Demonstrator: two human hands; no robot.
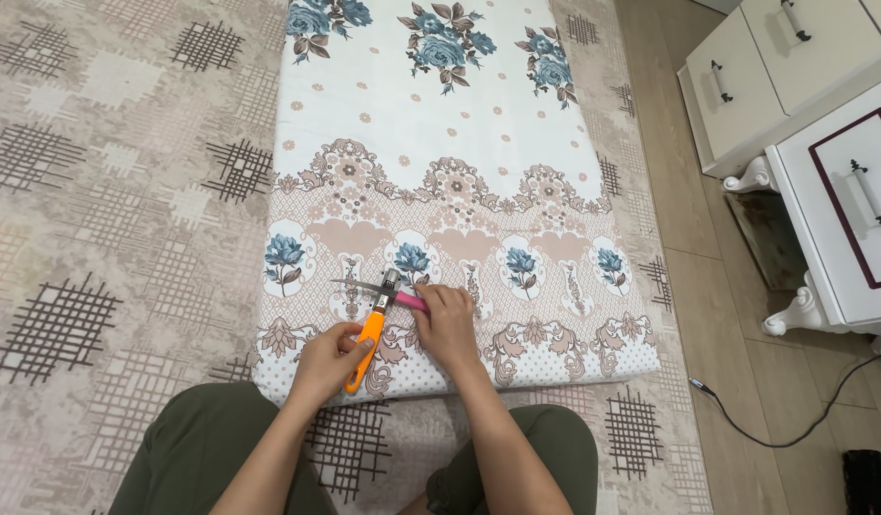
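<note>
Knees in olive trousers [202, 448], kneeling at cushion edge | left hand [328, 364] clenched round orange-handled tool [367, 345], steadying it | right hand [446, 324] pinching pink-handled tool [410, 301] against it | both over floral floor cushion [440, 143] on patterned carpet [107, 191]

An orange-handled tool [369, 339] lies over a white mattress [440, 124] with blue roses and beige ornaments.

packages: none in view | labels: none | signs: none | screens: none
</note>
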